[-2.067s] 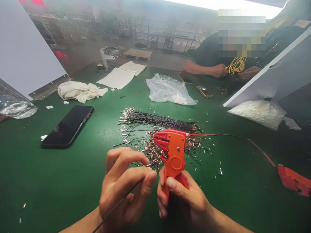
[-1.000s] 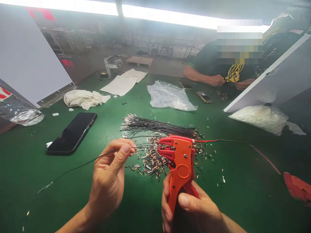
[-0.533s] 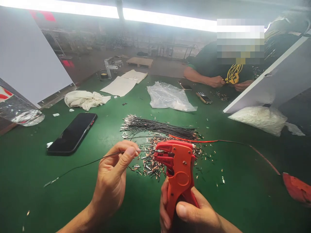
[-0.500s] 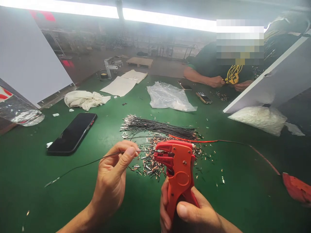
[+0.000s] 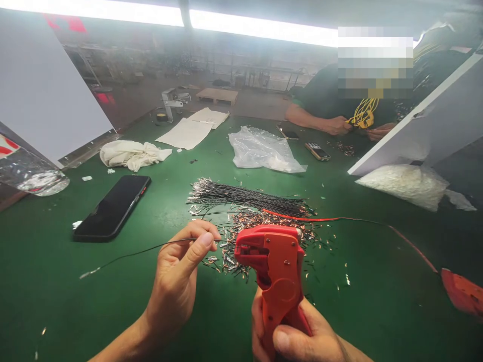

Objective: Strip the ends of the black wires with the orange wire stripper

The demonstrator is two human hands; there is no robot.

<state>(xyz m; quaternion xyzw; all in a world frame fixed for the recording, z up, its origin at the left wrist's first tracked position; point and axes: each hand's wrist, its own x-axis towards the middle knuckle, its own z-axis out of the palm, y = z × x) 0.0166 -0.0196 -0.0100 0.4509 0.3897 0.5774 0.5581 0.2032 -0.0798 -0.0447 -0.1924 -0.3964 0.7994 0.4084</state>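
Head cam, and here we are: L hand (image 5: 177,281) has a thumb-and-finger pinch on a single black wire (image 5: 139,251), R hand (image 5: 309,334) is wrapped firmly round the handle of an orange-red pistol-grip tool (image 5: 281,271). Wire's near end points at the tool's mouth, but whether it's inside or just short of it, can't tell. Far end trails off L, w/ a silvery tip just over the green surface (image 5: 377,286) or on it, hard to say.

Progress, as best I can judge: this one's mid-handling, end at the tool, not laid down w/ the others. Behind the tool, a heap of scraps (image 5: 234,261), black bits mixed w/ coppery & silvery ones, so it looks like plenty of ends are done. Beyond that, the bundle of black wires (image 5: 249,195) lies in a rough row, silvery tips at the L end, coppery glints at the R. Finished or waiting? Can't tell, so no count of what's left; a few strands lie loose b/w bundle & heap.

Elsewhere: red cord (image 5: 302,218) runs R from beside the bundle, dark phone (image 5: 113,207) lies well L, and a co-worker's hand (image 5: 337,125) is by yellow wires (image 5: 364,114) across the way.
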